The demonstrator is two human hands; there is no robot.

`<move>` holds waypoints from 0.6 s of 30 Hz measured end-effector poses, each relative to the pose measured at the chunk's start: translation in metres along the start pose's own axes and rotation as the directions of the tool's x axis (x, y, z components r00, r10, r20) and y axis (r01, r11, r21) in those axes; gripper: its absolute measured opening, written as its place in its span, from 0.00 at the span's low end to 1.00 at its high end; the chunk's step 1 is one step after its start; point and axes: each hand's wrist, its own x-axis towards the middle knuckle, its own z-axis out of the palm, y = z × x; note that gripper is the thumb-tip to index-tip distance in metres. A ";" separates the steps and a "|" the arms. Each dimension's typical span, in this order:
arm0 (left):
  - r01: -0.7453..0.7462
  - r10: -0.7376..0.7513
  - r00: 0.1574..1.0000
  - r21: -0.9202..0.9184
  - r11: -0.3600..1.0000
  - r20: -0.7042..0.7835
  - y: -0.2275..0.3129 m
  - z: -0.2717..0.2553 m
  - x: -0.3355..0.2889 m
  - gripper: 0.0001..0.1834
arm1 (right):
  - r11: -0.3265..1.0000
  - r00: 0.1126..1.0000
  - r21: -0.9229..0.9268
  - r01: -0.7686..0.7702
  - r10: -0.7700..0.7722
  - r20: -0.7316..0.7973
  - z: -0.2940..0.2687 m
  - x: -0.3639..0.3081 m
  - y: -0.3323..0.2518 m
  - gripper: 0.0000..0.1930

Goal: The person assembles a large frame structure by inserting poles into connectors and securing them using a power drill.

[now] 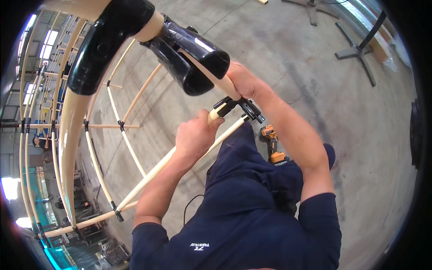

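Observation:
My left hand (194,137) is wrapped round a cream tube (159,166), whose upper end meets a black connector (225,107). My right hand (244,81) closes round another cream tube (231,89), just above a black metal joint (250,110). A lower cream tube (228,135) runs to this joint from the left, above my legs. Large in the foreground, a two-piece black clamp (193,56) with an open end sits on a cream tube beside a black elbow joint (110,38). My right fingers are partly hidden behind the tube.
A tall frame of cream tubes (72,135) and black joints fills the left side. On the concrete floor (297,76), an orange and black cordless drill (272,145) lies by my legs. Metal stands (357,50) with splayed feet are at the far right. A black cable (186,207) curves beside me.

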 end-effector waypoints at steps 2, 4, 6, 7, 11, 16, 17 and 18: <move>-0.080 0.083 0.992 0.042 0.996 -0.090 -0.001 0.001 -0.003 0.23 | 0.995 0.992 0.077 -0.058 0.049 0.117 0.006 0.006 0.001 0.32; -0.001 0.001 1.000 -0.014 1.000 0.017 0.001 -0.003 -0.001 0.23 | 0.992 0.994 0.123 -0.039 0.026 0.111 0.006 0.015 0.014 0.32; -0.066 0.062 0.996 -0.066 0.996 -0.061 -0.003 0.003 -0.003 0.24 | 0.924 0.979 0.381 -0.021 -0.059 0.198 0.008 0.025 0.031 0.31; -0.129 0.111 0.982 -0.116 0.985 -0.151 -0.004 0.003 -0.002 0.26 | 0.948 0.988 0.318 0.004 -0.052 0.144 0.006 0.020 0.030 0.30; -0.121 0.108 0.985 -0.095 0.988 -0.138 0.010 -0.005 0.003 0.32 | 0.954 0.985 0.263 0.143 -0.163 0.057 0.002 0.022 0.043 0.31; -0.035 0.033 0.999 -0.100 0.994 -0.025 0.018 -0.007 0.003 0.34 | 0.955 0.982 0.265 0.137 -0.167 0.093 0.001 0.019 0.038 0.30; -0.036 0.033 0.999 -0.111 0.993 -0.027 0.014 -0.006 0.004 0.33 | 0.966 0.986 0.227 0.127 -0.149 0.079 0.003 0.018 0.036 0.30; -0.040 0.037 0.999 -0.102 0.994 -0.029 0.015 -0.006 0.005 0.33 | 0.975 0.988 0.185 0.126 -0.139 0.061 0.002 0.019 0.033 0.30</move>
